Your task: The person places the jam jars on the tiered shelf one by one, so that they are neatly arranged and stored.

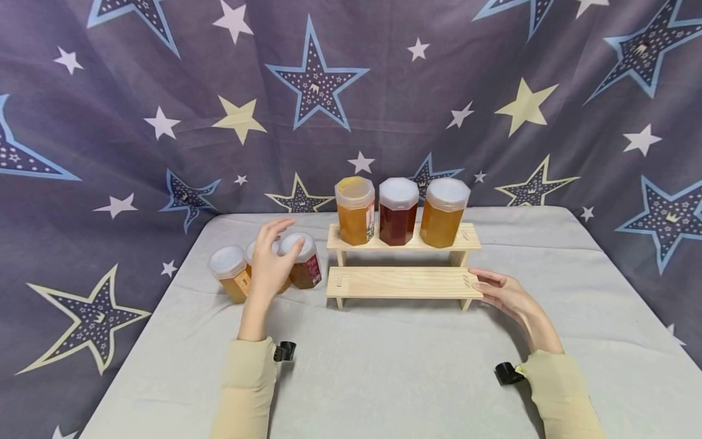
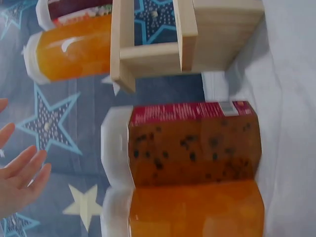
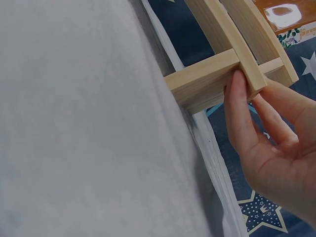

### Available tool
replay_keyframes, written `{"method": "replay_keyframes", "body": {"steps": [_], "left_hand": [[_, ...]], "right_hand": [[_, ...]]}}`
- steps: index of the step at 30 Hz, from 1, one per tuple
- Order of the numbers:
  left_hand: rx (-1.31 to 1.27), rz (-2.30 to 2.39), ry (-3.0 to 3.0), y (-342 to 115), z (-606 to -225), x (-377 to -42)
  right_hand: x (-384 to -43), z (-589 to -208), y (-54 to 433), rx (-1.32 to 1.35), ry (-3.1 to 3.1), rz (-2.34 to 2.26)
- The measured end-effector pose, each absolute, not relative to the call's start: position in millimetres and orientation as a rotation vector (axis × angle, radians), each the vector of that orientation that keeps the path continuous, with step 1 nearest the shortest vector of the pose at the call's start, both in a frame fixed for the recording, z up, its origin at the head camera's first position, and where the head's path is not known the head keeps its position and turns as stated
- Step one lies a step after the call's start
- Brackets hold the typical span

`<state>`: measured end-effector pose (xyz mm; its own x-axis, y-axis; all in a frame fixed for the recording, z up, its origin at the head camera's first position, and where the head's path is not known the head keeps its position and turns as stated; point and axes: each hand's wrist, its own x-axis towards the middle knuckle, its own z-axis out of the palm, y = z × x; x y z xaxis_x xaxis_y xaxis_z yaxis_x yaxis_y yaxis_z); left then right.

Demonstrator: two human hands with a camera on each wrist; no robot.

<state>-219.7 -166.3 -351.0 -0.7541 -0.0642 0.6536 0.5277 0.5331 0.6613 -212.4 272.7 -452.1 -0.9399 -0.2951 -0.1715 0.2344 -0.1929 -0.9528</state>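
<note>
My left hand [image 1: 269, 259] is raised over the jars on the left, thumb and fingers spread apart. In the left wrist view the left hand [image 2: 22, 177] stays clear of the white lids. Nearest to it is a jar with dark specks [image 2: 192, 150] and a dark red label, right beside an orange jar [image 2: 197, 210]. My right hand [image 1: 507, 296] pinches the right end of the lower board of a two-step wooden rack [image 1: 400, 282]. In the right wrist view the thumb and fingers [image 3: 237, 111] grip that board's end.
On the rack's upper step stand an amber jar [image 1: 353, 222], a dark red jar [image 1: 397, 225] and a golden jar [image 1: 440, 225]. Left of my left hand leans another amber jar [image 1: 237, 286]. A star-patterned curtain [image 1: 384, 91] hangs behind the white cloth-covered table [image 1: 395, 372].
</note>
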Motion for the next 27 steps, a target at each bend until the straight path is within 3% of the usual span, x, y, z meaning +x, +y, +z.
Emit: {"method": "replay_keyframes", "body": {"steps": [27], "left_hand": [[-0.038,-1.106,-2.329,-242,-354,-205]], "right_hand": [[-213,-454,272,-0.075,1.737,-2.193]]}}
